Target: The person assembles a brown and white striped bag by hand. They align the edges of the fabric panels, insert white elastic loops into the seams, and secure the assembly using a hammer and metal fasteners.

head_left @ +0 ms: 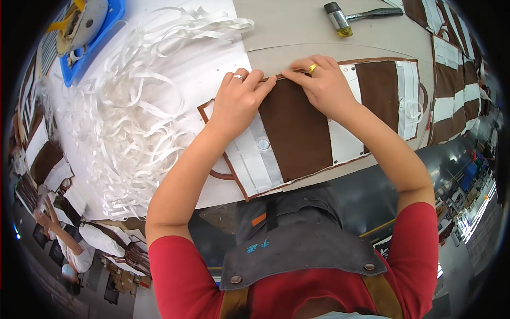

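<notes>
A flat sewn panel [303, 130] in wide brown and white bands, edged with brown binding, lies across the table in front of me. It looks like a bag piece, with a curved brown handle at each end and small round metal fittings. My left hand [239, 101] pinches its far edge, thumb and forefinger on the binding. Just to the right, my right hand [326, 87] grips the same edge with its thumb and fingertips. The two thumbs nearly meet. The fingers hide part of the binding between them.
A large tangle of white ribbon [138, 122] covers the left side of the table. A mallet [340, 20] lies at the far right. At the far left a blue tray [71, 72] holds a tape roll. Striped panels [451, 90] are piled to the right; a co-worker [66, 244] is lower left.
</notes>
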`<state>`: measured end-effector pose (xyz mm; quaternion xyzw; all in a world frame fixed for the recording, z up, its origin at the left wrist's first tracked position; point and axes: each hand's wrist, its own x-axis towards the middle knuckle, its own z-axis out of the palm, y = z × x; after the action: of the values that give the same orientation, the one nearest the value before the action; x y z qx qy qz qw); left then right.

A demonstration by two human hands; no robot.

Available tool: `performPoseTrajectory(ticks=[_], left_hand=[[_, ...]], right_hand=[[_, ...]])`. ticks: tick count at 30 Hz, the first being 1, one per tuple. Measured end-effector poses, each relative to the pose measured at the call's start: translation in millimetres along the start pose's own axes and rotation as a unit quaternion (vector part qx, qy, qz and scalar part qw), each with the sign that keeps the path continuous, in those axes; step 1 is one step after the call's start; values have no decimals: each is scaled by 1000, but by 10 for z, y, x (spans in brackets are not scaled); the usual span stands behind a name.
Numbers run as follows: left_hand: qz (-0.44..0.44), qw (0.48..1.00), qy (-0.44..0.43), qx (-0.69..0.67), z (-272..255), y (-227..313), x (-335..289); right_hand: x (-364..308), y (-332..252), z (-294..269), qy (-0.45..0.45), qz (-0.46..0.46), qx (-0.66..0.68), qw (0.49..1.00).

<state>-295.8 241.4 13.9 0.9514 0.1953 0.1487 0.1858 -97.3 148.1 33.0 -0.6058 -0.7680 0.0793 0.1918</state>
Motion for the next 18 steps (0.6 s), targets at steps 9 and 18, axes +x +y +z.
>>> performPoseTrajectory(ticks=[9, 18], left_hand=[[-185, 963, 11, -196, -184, -115, -151], [-125, 978, 22, -168, -151, -134, -178]], right_hand=[[158, -256, 228, 14, 79, 200, 977], [238, -200, 164, -38, 53, 207, 976]])
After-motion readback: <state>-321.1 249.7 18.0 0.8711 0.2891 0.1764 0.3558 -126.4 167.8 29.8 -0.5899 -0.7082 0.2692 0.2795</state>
